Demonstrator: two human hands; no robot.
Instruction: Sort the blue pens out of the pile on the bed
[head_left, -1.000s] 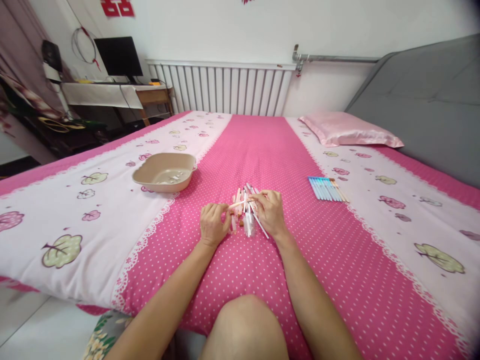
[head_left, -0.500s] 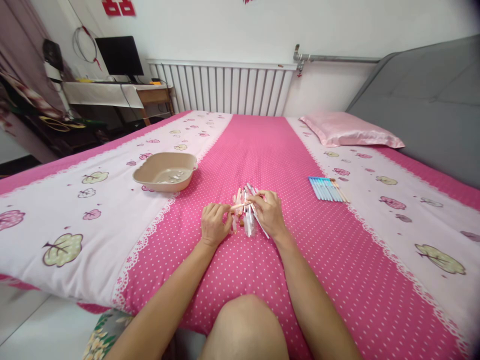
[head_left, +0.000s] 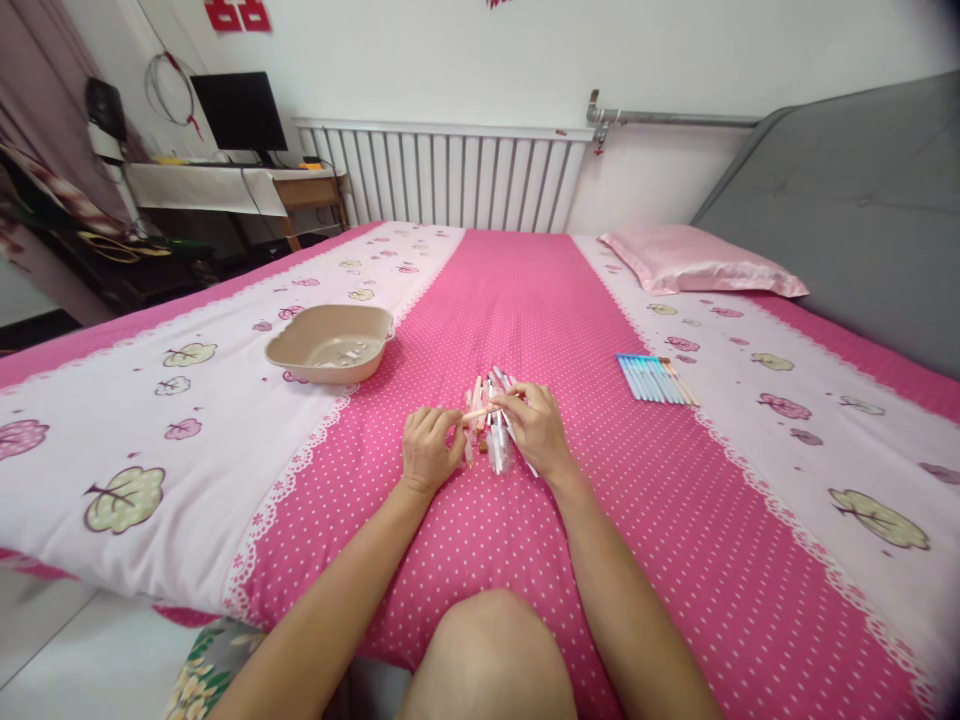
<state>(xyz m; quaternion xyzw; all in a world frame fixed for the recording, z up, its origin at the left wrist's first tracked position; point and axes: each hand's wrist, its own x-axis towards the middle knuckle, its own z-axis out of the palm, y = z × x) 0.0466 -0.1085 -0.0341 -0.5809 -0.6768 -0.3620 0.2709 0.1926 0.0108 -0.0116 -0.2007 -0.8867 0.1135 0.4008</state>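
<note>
Between my two hands lies a slim peach-coloured pen [head_left: 480, 412], held level at its ends. My left hand [head_left: 431, 445] pinches its left end, and my right hand [head_left: 538, 428] pinches the right end, with the fingertips covering that tip. Beneath it, a loose pile of pens [head_left: 498, 445], white, pink and clear, rests on the pink dotted bedspread [head_left: 480, 540]. Off to the right, a neat row of light blue pens [head_left: 649, 380] lies side by side, with a few peach ones at its right end.
A beige plastic basin [head_left: 330, 345] with small pale pieces in it sits on the bed to the left. At the far right are a pink pillow [head_left: 697, 260] and a grey headboard [head_left: 847, 200]. My knee [head_left: 491, 660] is at the bed's near edge.
The right end of the peach pen has shifted slightly as my right fingers moved a little. Both hands otherwise keep their places, and the pile and row look the same.
</note>
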